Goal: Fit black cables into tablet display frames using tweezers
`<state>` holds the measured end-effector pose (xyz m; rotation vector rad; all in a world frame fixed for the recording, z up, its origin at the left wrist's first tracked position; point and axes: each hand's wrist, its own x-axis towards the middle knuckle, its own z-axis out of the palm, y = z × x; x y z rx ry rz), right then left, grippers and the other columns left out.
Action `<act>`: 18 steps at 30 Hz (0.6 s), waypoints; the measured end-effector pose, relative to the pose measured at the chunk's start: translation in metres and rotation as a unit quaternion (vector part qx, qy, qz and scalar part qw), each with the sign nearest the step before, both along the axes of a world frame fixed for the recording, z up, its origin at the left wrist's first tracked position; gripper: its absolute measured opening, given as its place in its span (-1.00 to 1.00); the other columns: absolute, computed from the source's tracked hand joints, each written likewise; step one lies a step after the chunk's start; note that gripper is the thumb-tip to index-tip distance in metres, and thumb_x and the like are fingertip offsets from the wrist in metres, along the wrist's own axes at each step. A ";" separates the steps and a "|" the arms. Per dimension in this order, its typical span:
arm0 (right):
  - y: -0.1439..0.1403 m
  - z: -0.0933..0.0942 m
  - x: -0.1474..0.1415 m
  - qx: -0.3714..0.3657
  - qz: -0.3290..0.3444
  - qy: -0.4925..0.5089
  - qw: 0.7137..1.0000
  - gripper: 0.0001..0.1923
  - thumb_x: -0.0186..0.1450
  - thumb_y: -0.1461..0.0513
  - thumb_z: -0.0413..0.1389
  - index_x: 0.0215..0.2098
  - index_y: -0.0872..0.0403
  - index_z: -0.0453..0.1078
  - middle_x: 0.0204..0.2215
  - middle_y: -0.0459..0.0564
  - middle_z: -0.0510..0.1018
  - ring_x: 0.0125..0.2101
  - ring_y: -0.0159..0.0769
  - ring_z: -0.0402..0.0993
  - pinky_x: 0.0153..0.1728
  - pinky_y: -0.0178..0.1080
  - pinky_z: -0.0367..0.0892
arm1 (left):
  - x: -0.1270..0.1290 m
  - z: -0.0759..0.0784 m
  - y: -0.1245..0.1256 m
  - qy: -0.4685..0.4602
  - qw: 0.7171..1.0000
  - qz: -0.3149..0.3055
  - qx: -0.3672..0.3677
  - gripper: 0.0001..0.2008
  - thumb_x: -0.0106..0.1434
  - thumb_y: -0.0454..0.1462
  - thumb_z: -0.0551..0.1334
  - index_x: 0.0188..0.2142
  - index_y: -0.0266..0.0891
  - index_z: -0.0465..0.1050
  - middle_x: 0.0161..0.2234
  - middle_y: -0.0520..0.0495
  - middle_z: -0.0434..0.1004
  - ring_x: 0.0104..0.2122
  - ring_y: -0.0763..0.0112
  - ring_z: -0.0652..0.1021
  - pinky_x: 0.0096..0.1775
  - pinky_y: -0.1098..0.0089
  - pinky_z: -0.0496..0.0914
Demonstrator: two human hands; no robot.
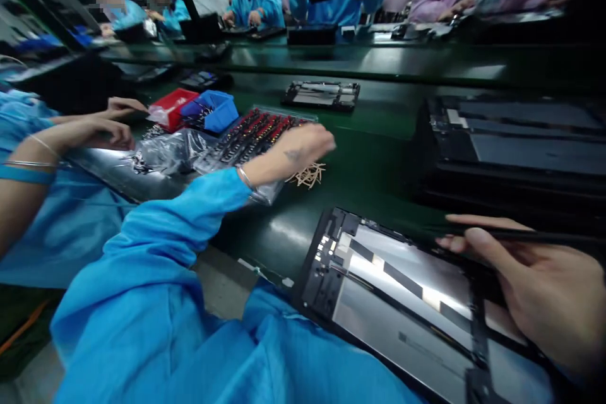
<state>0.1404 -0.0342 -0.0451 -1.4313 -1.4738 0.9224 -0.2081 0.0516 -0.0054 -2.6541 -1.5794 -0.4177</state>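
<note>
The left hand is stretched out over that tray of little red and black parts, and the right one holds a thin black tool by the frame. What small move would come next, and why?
Probably the left hand closes its fingertips on one small piece from the clear tray of red and black parts, which it reaches over. The right hand holds a thin black tool beside the black tablet frame with shiny back panel, which appears to lie waiting.
</note>
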 end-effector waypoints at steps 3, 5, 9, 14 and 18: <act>-0.001 0.007 -0.005 -0.027 0.004 -0.001 1.000 -0.84 0.19 -0.09 0.31 -0.30 -0.32 0.64 -0.34 0.10 0.67 -0.26 -0.03 0.65 -0.15 0.01 0.53 | -0.055 0.015 0.043 0.000 0.993 0.115 0.023 -0.76 0.43 -0.29 0.11 -0.07 -0.30 0.54 -0.09 -0.23 0.49 -0.13 0.24 0.47 -0.05 0.27 0.32; -0.001 0.012 -0.009 -0.031 0.008 0.008 0.999 -0.78 0.14 -0.12 0.33 -0.31 -0.28 0.65 -0.37 0.12 0.67 -0.29 0.00 0.65 -0.17 0.04 0.53 | -0.075 0.016 0.070 0.003 0.993 0.113 0.012 -0.80 0.36 -0.32 0.19 -0.09 -0.32 0.54 -0.12 -0.22 0.50 -0.17 0.28 0.46 -0.07 0.29 0.32; 0.001 0.014 -0.011 -0.028 0.013 0.026 0.999 -0.71 0.14 -0.10 0.35 -0.25 -0.20 0.65 -0.38 0.16 0.67 -0.31 0.02 0.65 -0.12 0.08 0.51 | -0.078 0.003 0.106 0.003 0.996 0.090 -0.007 -0.81 0.28 -0.35 0.26 -0.12 -0.34 0.55 -0.15 -0.18 0.52 -0.18 0.33 0.42 -0.07 0.34 0.31; -0.001 0.013 -0.009 -0.026 0.019 0.034 0.999 -0.69 0.15 -0.09 0.35 -0.20 -0.20 0.64 -0.35 0.11 0.68 -0.22 0.08 0.64 0.04 0.16 0.45 | -0.071 -0.006 0.114 -0.004 0.997 0.076 -0.018 -0.90 0.22 -0.36 0.26 -0.26 -0.32 0.55 -0.22 -0.15 0.52 -0.24 0.35 0.40 -0.12 0.35 0.30; -0.007 0.023 -0.005 0.025 0.028 -0.006 0.999 -0.72 0.27 -0.10 0.24 -0.20 -0.19 0.64 -0.22 0.11 0.66 -0.13 0.08 0.61 0.10 0.20 0.39 | -0.073 0.008 0.096 -0.031 0.997 0.076 0.002 -0.87 0.26 -0.35 0.21 -0.23 -0.32 0.52 -0.26 -0.17 0.53 -0.25 0.31 0.44 -0.14 0.31 0.30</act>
